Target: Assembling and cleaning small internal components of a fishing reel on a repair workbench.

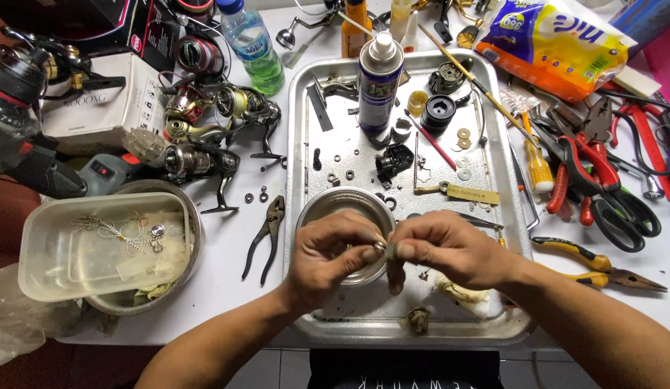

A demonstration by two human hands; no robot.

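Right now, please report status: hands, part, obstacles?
Left hand and right hand both pinch a small metal part. Held above steel bowl on tray. Nothing between the hands.

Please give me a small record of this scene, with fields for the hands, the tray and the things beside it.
left hand: left hand pinches a small metal part with its fingertips
right hand: right hand meets the left at the same part
below hands: round metal bowl
surface: metal tray on a white table
on tray: spray can, washers, black reel parts
left of tray: dark pliers, fishing reels, plastic tub
right of tray: red-handled cutters, yellow-handled pliers
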